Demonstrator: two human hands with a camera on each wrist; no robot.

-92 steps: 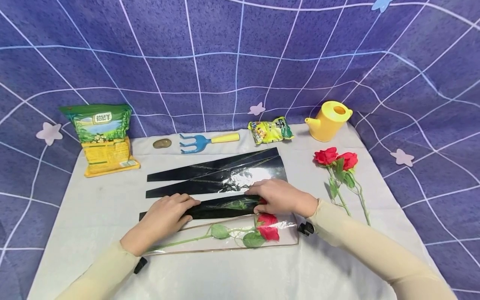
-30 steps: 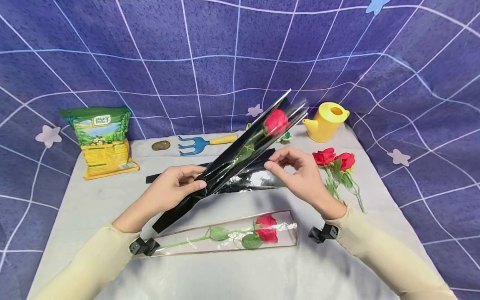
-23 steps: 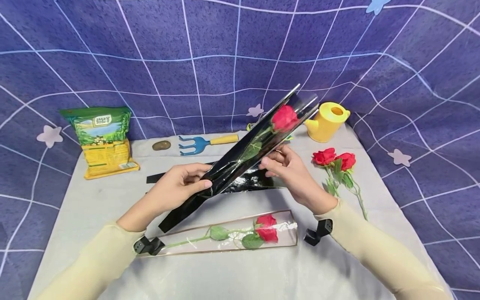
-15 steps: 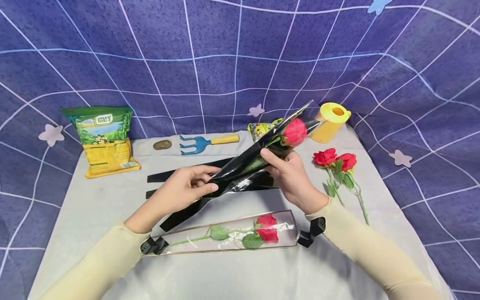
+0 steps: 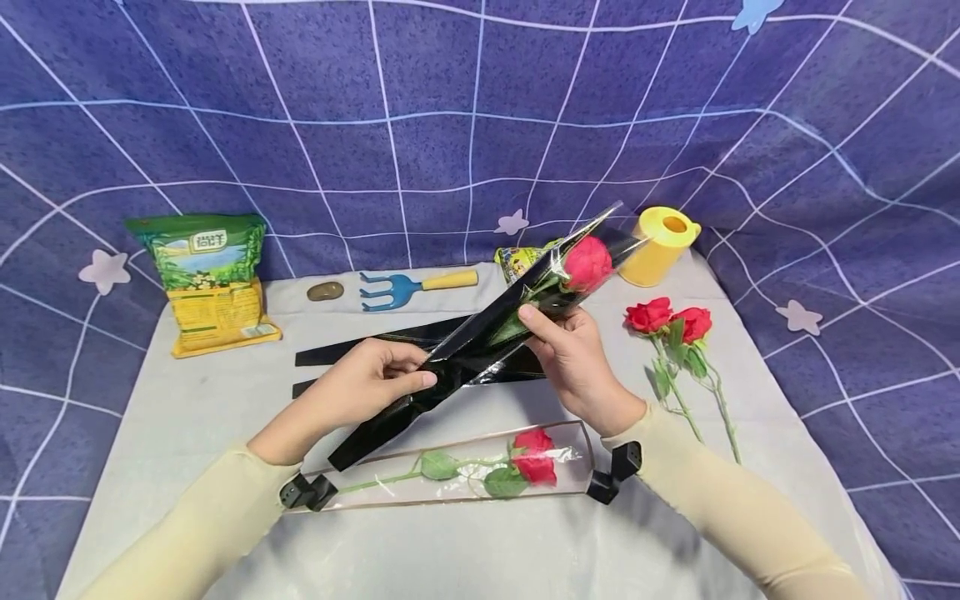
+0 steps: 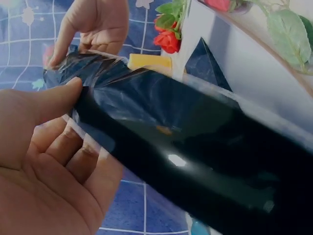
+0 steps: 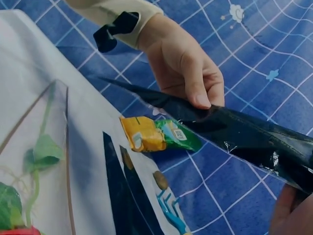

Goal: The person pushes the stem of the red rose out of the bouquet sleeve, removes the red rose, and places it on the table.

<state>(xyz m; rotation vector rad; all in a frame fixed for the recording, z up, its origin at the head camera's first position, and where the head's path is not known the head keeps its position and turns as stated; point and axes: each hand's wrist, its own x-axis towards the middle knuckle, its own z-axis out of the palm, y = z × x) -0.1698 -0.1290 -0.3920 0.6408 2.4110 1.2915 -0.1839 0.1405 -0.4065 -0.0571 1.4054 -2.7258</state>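
A black-and-clear flower sleeve (image 5: 480, 346) with a red rose (image 5: 588, 265) inside is held tilted above the table, bloom toward the upper right. My left hand (image 5: 360, 387) pinches its lower, narrow part between thumb and fingers. Nearer the bloom, my right hand (image 5: 573, 362) grips the sleeve, thumb on top and the other fingers underneath. Most of the stem is hidden by the black film. In the left wrist view the sleeve (image 6: 195, 142) runs between both hands. Below the hands lies another rose (image 5: 534, 458) in a clear brown-edged sleeve (image 5: 465, 496).
Flat black sleeves (image 5: 337, 354) lie behind the hands. Two loose roses (image 5: 690, 323) are at right, by a yellow watering can (image 5: 656, 250). Along the back are a small yellow packet (image 5: 513, 262), blue hand fork (image 5: 401, 290), stone (image 5: 325, 291) and large bag (image 5: 213, 283).
Both hands have lifted the sleeve with its rose off the table and tilted it. My right hand left it, then took hold of it again near the bloom.
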